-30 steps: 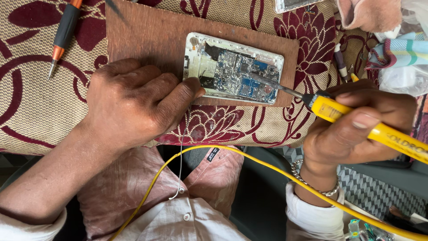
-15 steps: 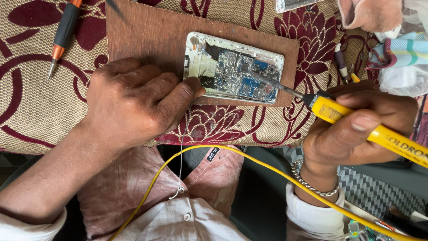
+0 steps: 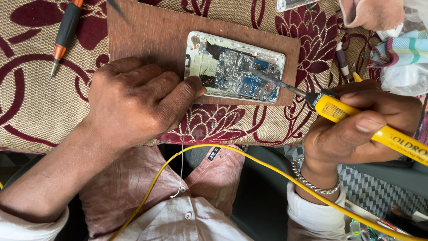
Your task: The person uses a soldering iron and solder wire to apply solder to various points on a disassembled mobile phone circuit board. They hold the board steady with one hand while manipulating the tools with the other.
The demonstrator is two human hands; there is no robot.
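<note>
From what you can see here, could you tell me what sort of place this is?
Probably a small phone repair bench. An opened phone with its circuit board bare lies on a wooden board, the right hand holds a yellow soldering iron to it, and a screwdriver lies nearby.

An opened white-framed phone (image 3: 235, 67), its back cover off, lies flat on a brown wooden board (image 3: 147, 35), long side running left to right and tilted slightly down to the right. Its inside shows silvery metal shields and a blue circuit board, with a dark patch near the upper left. A yellow-handled soldering iron (image 3: 356, 120) slants in from the right, its grey metal tip resting on the blue board at the phone's right end. A thin solder wire (image 3: 182, 165) hangs below the phone's left end.
</note>
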